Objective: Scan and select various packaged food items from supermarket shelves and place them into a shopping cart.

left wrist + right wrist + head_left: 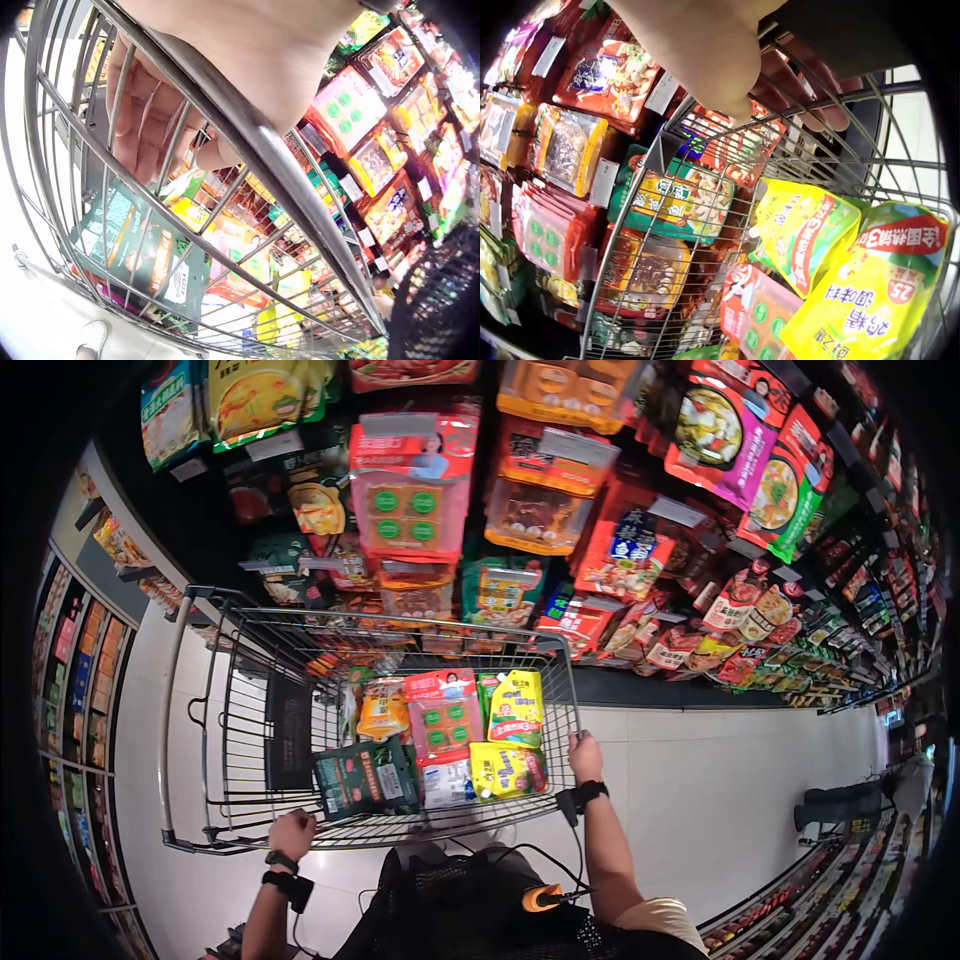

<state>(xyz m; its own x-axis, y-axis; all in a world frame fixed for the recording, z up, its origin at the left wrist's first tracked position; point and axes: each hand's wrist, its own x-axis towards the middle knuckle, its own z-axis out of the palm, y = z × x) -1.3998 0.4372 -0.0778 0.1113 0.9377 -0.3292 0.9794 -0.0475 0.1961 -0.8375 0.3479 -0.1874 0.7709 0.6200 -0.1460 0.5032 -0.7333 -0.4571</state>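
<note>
A metal shopping cart stands before me, holding several packaged foods. My right hand grips the cart's rail at the right end, its thumb on one side and fingers on the other. Over the near side rail rests my left hand, with its fingers hanging loosely inside the basket. Below them lies a dark green pouch. A red-and-pink pack with green dots, two yellow seasoning pouches, an orange pouch and a white pack lie beside it.
A shelf wall of hanging food packets runs along the cart's far side. More shelves stand at the left and lower right. Pale tiled floor stretches to the right, where a dark cart-like object stands.
</note>
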